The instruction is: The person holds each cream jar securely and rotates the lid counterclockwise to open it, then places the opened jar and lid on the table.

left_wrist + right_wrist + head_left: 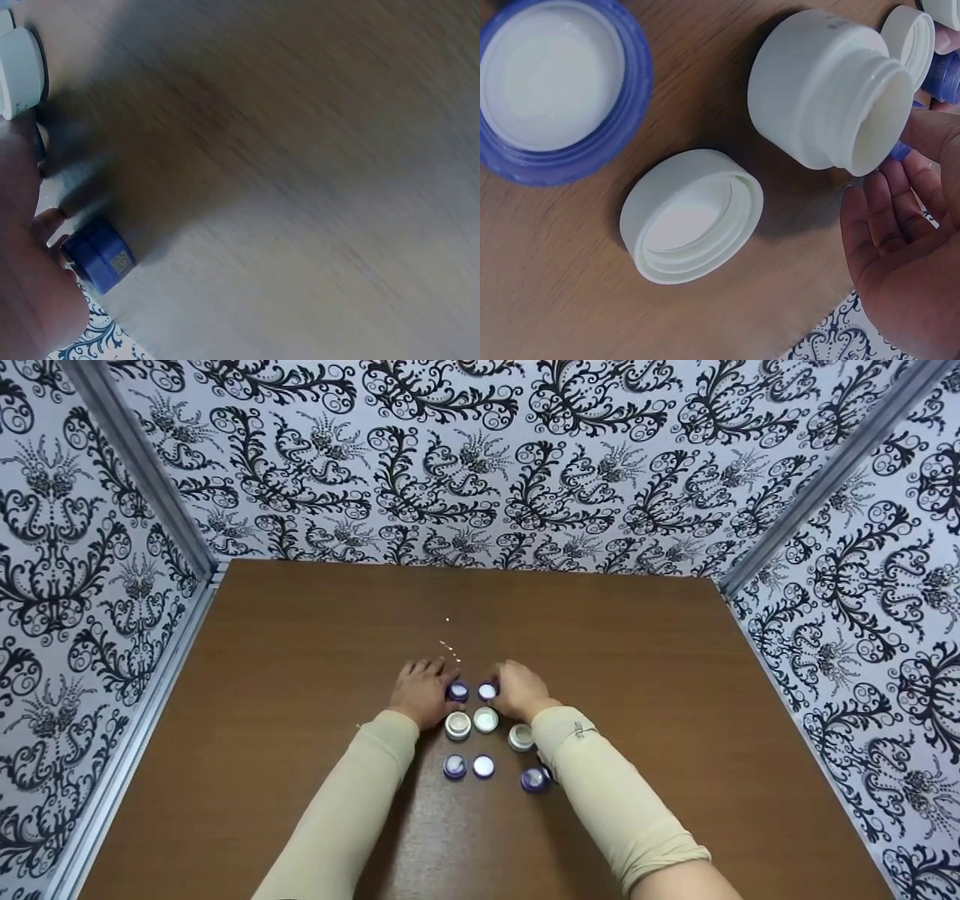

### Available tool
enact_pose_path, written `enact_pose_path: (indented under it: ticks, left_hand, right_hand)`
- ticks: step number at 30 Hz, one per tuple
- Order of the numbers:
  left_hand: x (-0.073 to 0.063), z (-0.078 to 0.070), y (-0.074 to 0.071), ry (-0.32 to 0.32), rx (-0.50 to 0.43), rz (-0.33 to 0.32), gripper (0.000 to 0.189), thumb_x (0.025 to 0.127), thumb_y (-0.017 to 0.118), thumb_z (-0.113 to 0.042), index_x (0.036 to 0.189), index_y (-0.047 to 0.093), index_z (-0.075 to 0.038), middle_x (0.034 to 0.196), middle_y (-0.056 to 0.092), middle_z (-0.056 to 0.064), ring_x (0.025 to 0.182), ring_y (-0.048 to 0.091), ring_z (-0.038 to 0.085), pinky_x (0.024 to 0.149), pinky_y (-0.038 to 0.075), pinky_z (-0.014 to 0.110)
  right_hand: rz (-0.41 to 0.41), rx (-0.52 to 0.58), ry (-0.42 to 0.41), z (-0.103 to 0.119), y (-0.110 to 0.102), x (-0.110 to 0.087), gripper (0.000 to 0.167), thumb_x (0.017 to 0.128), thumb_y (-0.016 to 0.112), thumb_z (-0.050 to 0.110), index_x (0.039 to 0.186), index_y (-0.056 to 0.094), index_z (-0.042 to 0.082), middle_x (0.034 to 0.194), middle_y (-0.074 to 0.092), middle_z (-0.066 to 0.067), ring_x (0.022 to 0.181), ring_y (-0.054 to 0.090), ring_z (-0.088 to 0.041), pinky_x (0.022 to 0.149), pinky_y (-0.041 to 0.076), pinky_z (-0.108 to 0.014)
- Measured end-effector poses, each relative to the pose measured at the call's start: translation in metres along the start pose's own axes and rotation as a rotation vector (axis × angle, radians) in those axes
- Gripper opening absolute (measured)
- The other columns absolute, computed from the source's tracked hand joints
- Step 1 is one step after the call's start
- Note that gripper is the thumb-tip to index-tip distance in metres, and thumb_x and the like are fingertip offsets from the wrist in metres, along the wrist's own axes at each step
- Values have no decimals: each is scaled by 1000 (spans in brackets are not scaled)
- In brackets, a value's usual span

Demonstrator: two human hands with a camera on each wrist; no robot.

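My left hand holds a small purple jar between thumb and fingers on the table. In the left wrist view the jar shows a blue side with a small label, beside the fingertips. Just to its right, my right hand pinches a purple lid with a white inside. The right wrist view shows only a sliver of that lid, mostly behind a white jar. Nearer me stand an open white jar and an upturned white lid.
Another white jar stands by the right wrist. Closer to me are a purple jar, a purple lid and another purple piece beside the right sleeve. White flecks dot the brown table. Patterned walls surround it.
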State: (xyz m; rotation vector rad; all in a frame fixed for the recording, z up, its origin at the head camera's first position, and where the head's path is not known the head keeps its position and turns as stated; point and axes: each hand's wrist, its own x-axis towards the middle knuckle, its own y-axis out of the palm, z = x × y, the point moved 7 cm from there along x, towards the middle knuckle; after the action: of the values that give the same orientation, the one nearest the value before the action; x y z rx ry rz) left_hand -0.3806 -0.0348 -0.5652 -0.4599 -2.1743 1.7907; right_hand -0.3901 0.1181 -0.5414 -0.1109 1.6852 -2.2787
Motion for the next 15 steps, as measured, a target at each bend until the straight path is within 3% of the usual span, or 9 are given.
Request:
enact_pose_path:
  ticks: [6, 15]
  left_hand:
    - [-5, 2, -7, 6, -3, -10, 72, 84, 70, -56, 142, 56, -16, 148, 47, 16, 138, 38, 36, 113, 23, 50]
    - [-17, 17, -12, -14, 8, -50, 76, 84, 67, -61, 143, 54, -14, 147, 48, 15, 138, 39, 34, 113, 23, 49]
  right_hand:
    - [-11, -7, -2, 3, -1, -1, 32, 75, 79, 14, 106, 72, 11, 97, 60, -5, 94, 60, -26, 81, 50, -44]
    - [2, -2, 4, -3, 1, 0, 37, 74, 80, 14, 109, 70, 10, 99, 60, -7, 96, 60, -27, 85, 49, -45]
